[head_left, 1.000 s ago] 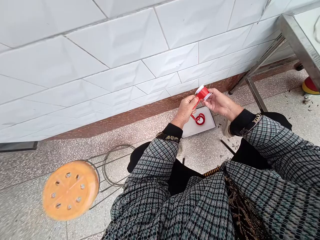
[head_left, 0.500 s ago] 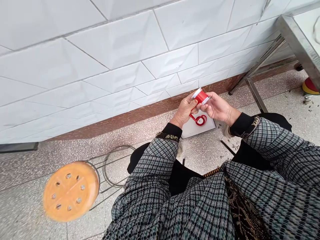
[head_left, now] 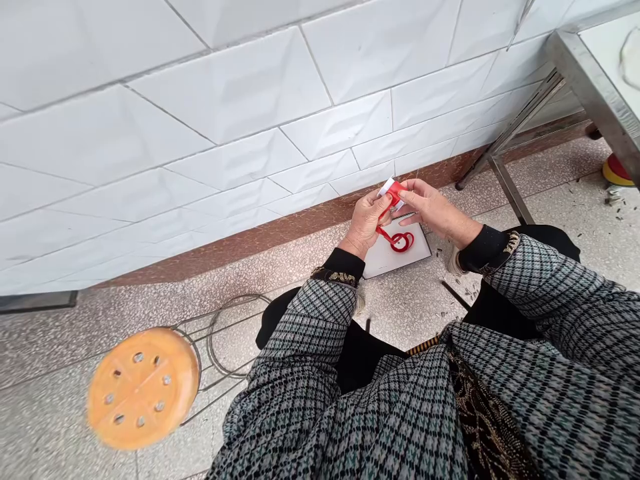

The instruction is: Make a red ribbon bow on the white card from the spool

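Note:
A spool wound with red ribbon or thread, with white rims, is in front of me near the wall. My left hand grips its left end, thumb across it. My right hand pinches its right side with the thumb on the red winding; its lower fingers stand apart. From below my left hand a red strand runs into loose red loops. Beneath these is a flat white box or board on the floor; I cannot tell if the loops touch it.
An orange round stool with holes and metal legs lies tipped over at left. A metal-framed table stands at right. White tiled wall rises ahead. Dark scraps and a red-yellow object are on the floor.
My right hand has shifted from below the spool to over its right side, with the thumb now on the red winding. My left hand keeps its hold.

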